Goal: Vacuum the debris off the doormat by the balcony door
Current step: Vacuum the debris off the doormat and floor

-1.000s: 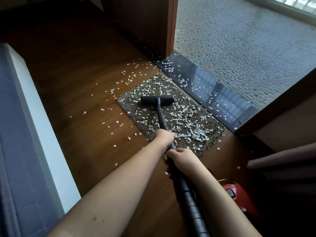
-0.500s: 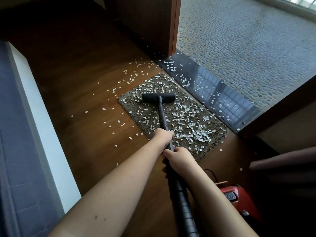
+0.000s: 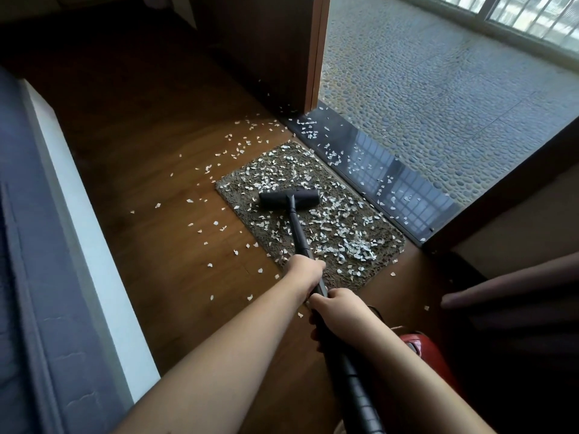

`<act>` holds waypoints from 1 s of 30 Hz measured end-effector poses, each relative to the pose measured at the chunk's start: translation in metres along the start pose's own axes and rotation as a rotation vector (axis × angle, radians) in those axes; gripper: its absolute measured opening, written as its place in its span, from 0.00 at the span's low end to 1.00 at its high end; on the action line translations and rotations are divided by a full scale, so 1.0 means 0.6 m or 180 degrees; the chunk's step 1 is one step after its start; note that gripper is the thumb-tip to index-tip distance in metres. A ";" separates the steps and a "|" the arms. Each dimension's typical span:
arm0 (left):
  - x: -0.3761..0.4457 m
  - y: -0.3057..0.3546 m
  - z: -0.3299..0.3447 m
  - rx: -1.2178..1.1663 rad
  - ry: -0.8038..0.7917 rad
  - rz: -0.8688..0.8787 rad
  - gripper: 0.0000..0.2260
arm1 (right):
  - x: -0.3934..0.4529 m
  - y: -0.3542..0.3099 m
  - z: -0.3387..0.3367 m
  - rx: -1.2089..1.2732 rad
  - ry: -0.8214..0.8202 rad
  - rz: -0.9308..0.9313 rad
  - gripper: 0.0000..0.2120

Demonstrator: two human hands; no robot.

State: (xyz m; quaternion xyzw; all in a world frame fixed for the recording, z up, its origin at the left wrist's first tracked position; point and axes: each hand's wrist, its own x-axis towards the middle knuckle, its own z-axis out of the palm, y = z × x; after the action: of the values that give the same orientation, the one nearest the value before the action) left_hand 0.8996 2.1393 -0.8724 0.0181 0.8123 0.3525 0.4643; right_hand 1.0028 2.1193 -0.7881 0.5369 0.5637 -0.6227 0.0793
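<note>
Debris lies thick over the mat, straight ahead of both hands, the mat's long side running along the sill. Left hand, the nearer one, curls round the wand; the nozzle sits crosswise on the mat's left part. Right hand grips just behind, by the hose. The heaviest patch lies right of the nozzle.

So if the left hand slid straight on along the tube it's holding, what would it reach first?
Probably the vacuum head resting on the doormat. The left hand grips the tube, whose bare stretch runs to that head with nothing visible between.
</note>
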 end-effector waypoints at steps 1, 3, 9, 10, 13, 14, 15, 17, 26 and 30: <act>-0.007 -0.005 0.002 0.0013 0.0044 -0.0002 0.18 | -0.008 0.004 -0.001 -0.0004 -0.0011 0.0020 0.07; -0.017 -0.016 0.007 0.0087 0.0060 0.0024 0.18 | -0.023 0.010 -0.005 -0.0037 -0.0033 0.0036 0.06; -0.031 -0.039 0.007 -0.0125 0.0079 -0.0053 0.11 | -0.049 0.021 -0.005 -0.0160 -0.0110 -0.0012 0.08; -0.030 -0.040 0.004 -0.0164 0.0113 -0.0050 0.10 | -0.049 0.021 -0.003 -0.0170 -0.0131 -0.0031 0.08; -0.024 -0.040 -0.007 -0.0277 0.0188 -0.0058 0.12 | -0.042 0.017 0.006 -0.0168 -0.0181 -0.0087 0.08; -0.021 -0.038 -0.012 -0.0310 0.0212 -0.0052 0.12 | -0.037 0.015 0.010 -0.0153 -0.0188 -0.0105 0.08; -0.019 -0.036 -0.017 -0.0343 0.0241 -0.0053 0.11 | -0.032 0.012 0.014 -0.0142 -0.0192 -0.0126 0.08; -0.008 -0.031 -0.029 -0.0389 0.0296 -0.0002 0.13 | -0.019 0.006 0.023 -0.0126 -0.0205 -0.0180 0.08; 0.053 -0.010 -0.070 -0.0310 0.0383 0.0001 0.16 | 0.048 -0.027 0.060 -0.0357 -0.0085 -0.0351 0.06; 0.075 0.006 -0.079 -0.0201 0.0406 -0.0004 0.17 | 0.072 -0.039 0.067 -0.0317 -0.0007 -0.0344 0.06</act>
State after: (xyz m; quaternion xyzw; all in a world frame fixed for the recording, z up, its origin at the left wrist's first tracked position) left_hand 0.8366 2.1316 -0.8883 -0.0196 0.8287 0.3780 0.4122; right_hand 0.9456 2.1177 -0.8148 0.5003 0.6221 -0.5978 0.0729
